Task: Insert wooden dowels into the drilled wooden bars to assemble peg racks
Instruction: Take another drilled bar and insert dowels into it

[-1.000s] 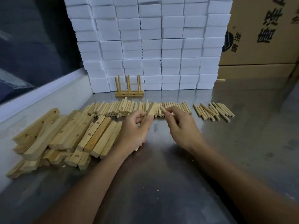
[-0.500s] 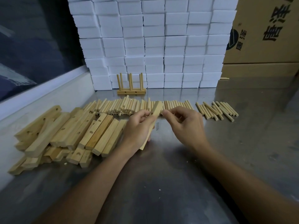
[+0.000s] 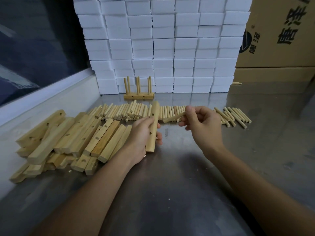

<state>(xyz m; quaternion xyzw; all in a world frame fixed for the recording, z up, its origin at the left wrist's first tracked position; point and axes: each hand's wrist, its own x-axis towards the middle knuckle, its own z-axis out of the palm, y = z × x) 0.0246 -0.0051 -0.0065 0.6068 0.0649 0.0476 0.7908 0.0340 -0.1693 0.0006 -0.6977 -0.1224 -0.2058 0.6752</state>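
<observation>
A drilled wooden bar (image 3: 152, 126) is gripped by the left hand (image 3: 142, 138), whose fingers are curled round its lower half. The bar is held almost upright above the middle of the metal table (image 3: 170, 193), tilted slightly away, with two round holes showing on the face turned toward the camera. The left forearm comes in from the near edge, and the wrist is bent so that the palm faces right.

A single wooden dowel (image 3: 173, 117) is pinched between the thumb and curled fingers of the right hand (image 3: 202, 128). The dowel lies nearly level, its free end pointing left toward the bar but apart from it. The right forearm enters from the near right corner, and the back of the hand is turned up.

Behind both hands, a row of loose dowels (image 3: 129, 112) is laid side by side across the table, with a looser group of dowels (image 3: 235, 116) toward the right edge. A pile of drilled bars (image 3: 68, 138) is heaped along the left edge, just beside the left hand. A finished peg rack (image 3: 139, 92) stands at the far edge with its pegs upright, against a wall of stacked white boxes (image 3: 170, 45). A cardboard carton (image 3: 281, 34) is seen at the far right corner.
</observation>
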